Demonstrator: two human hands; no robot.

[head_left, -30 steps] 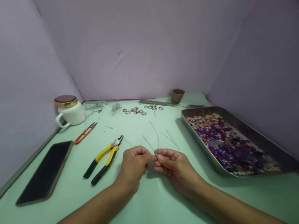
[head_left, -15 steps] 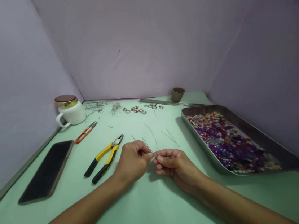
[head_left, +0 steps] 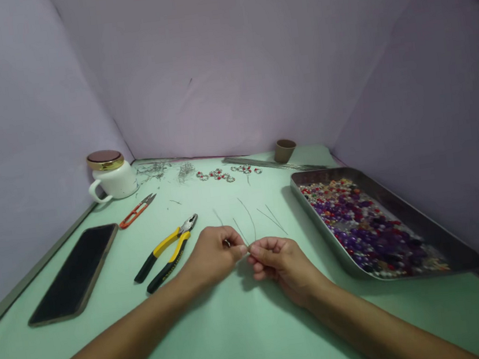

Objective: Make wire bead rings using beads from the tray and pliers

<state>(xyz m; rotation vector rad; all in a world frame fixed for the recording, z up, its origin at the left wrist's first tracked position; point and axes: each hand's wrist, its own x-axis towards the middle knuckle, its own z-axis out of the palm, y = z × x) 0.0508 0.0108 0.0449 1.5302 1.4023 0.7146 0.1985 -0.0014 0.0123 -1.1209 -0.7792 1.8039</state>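
My left hand and my right hand meet over the green table, fingertips pinched together. Both are closed on thin wire, whose ends stick up and away from my fingers. Whether a bead sits between the fingertips cannot be seen. Yellow-handled pliers lie just left of my left hand. Loose wire pieces lie just beyond my right hand.
A metal tray of mixed coloured beads stands at the right. A black phone, orange snips and a white lidded jar are at the left. Beaded pieces, wire scraps, long rods and a small brown cup lie at the back.
Both hands stayed pinched together on the wire and shifted only slightly. The wire ends above the fingers have turned a little.
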